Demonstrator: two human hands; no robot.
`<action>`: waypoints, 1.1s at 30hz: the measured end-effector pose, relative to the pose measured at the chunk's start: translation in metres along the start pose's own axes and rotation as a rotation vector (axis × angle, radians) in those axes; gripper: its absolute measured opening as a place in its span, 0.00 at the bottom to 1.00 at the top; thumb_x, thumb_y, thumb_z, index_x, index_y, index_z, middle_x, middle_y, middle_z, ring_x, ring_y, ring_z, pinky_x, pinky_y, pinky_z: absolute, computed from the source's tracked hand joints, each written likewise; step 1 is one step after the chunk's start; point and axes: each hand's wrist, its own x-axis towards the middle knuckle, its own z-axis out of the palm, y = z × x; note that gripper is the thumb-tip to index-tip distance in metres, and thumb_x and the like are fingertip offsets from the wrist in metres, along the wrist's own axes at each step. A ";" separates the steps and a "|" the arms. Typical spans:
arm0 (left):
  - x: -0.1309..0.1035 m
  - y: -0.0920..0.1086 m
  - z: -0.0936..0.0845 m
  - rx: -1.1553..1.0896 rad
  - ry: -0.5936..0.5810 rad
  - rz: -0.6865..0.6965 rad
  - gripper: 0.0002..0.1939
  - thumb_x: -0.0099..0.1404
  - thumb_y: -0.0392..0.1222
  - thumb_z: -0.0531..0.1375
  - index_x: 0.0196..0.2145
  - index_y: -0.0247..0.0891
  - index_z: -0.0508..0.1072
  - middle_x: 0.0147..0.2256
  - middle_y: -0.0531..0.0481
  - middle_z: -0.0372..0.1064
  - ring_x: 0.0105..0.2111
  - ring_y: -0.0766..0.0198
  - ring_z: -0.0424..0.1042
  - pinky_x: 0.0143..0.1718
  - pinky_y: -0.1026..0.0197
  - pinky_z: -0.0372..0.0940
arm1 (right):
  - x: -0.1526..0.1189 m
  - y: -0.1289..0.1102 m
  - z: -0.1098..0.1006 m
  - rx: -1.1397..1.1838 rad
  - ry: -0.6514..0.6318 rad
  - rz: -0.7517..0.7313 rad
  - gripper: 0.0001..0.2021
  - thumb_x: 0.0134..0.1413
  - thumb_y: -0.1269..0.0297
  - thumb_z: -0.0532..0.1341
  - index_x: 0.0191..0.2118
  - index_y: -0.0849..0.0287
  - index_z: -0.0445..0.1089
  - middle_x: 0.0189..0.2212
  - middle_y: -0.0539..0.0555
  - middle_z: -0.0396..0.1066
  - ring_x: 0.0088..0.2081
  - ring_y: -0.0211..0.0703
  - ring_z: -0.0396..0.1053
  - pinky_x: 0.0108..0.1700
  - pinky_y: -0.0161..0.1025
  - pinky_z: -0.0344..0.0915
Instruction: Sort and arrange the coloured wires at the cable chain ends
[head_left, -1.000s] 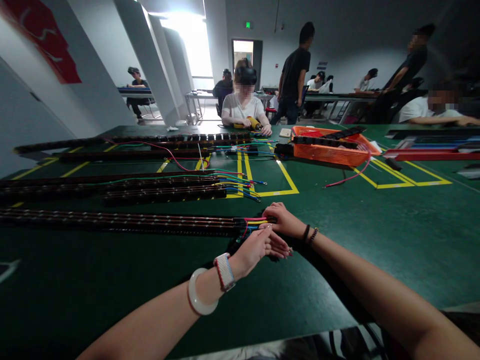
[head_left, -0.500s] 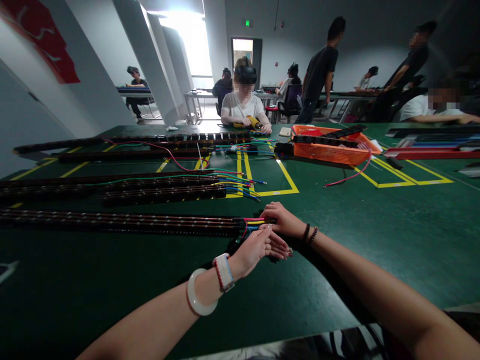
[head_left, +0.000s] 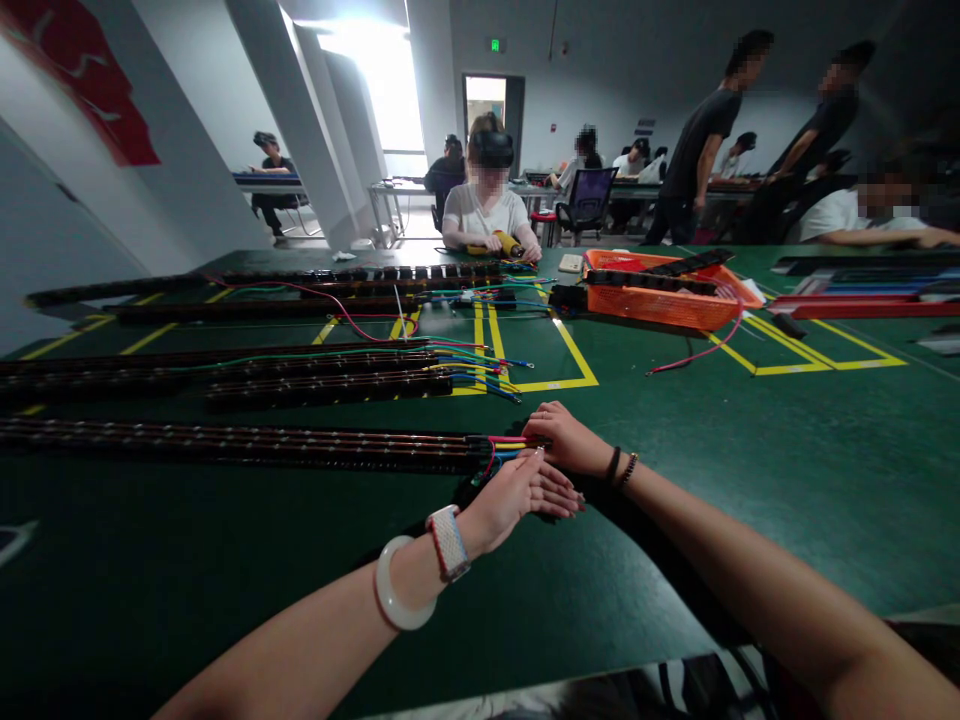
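Observation:
Nearest me on the green table lies a long dark strip bundle [head_left: 300, 440] with copper-coloured lines along it. Red, yellow and blue wires [head_left: 511, 443] come out of its right end. My right hand [head_left: 570, 440] is closed around the ends of these wires, its fingertips partly hidden. Just below and in front is my left hand [head_left: 521, 492], its fingers stretched out to the right and its thumb raised beside the wires. Whether the left thumb touches a wire, I cannot tell.
More dark strips [head_left: 330, 388] with loose wire ends lie farther back, across yellow tape lines [head_left: 559, 384]. An orange basket [head_left: 652, 305] holding dark pieces stands back right. Opposite, a person [head_left: 487, 205] wearing a headset handles a yellow tool [head_left: 508, 246].
My hands have hardly moved; the right one shifts very slightly at the wires. In the background, a standing person has walked to the right.

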 end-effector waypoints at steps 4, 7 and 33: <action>0.002 0.001 -0.002 -0.112 0.007 -0.091 0.26 0.66 0.56 0.48 0.34 0.26 0.70 0.36 0.31 0.73 0.36 0.55 0.74 0.44 0.52 0.65 | -0.003 -0.006 -0.003 -0.177 0.059 -0.057 0.05 0.56 0.65 0.58 0.32 0.58 0.71 0.28 0.53 0.71 0.34 0.42 0.61 0.42 0.41 0.53; 0.005 0.002 -0.004 -0.202 0.009 -0.139 0.24 0.68 0.53 0.47 0.39 0.25 0.69 0.39 0.31 0.72 0.38 0.55 0.74 0.48 0.50 0.63 | -0.006 -0.010 -0.007 -0.273 0.096 -0.123 0.10 0.59 0.62 0.54 0.34 0.57 0.72 0.27 0.53 0.70 0.33 0.41 0.60 0.43 0.41 0.53; 0.010 -0.004 -0.001 -0.574 0.241 0.159 0.15 0.70 0.38 0.47 0.32 0.33 0.71 0.35 0.48 0.71 0.36 0.67 0.71 0.51 0.57 0.61 | -0.015 -0.017 -0.015 -0.655 0.204 -0.468 0.08 0.60 0.67 0.54 0.38 0.58 0.71 0.35 0.52 0.71 0.32 0.38 0.60 0.47 0.43 0.56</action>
